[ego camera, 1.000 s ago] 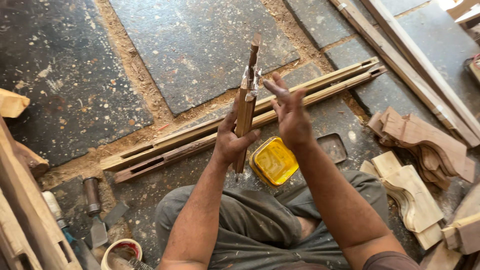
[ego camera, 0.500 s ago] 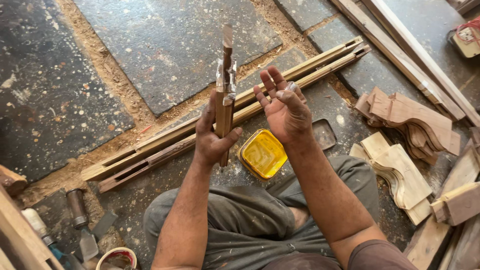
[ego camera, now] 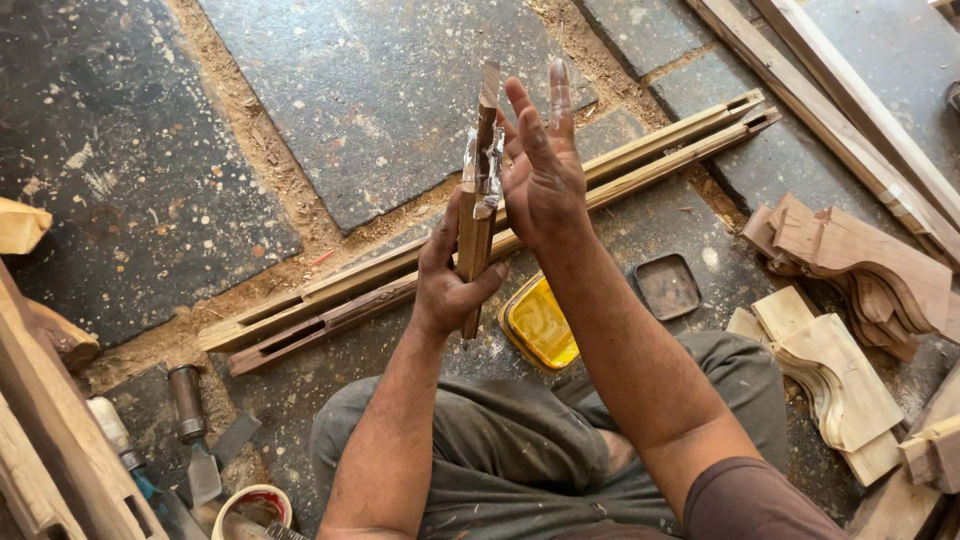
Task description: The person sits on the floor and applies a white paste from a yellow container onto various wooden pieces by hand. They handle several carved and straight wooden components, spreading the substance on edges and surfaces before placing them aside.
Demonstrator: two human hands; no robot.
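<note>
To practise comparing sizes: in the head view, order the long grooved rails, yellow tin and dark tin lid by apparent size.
1. long grooved rails
2. yellow tin
3. dark tin lid, slightly smaller than the yellow tin, which lies a little nearer the camera, so unsure.

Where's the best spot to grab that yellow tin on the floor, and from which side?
Grip the yellow tin across its long sides, coming straight down from above. It lies flat and open on the stone floor, and the right forearm crosses just above its right edge, so approach from its left.
</note>
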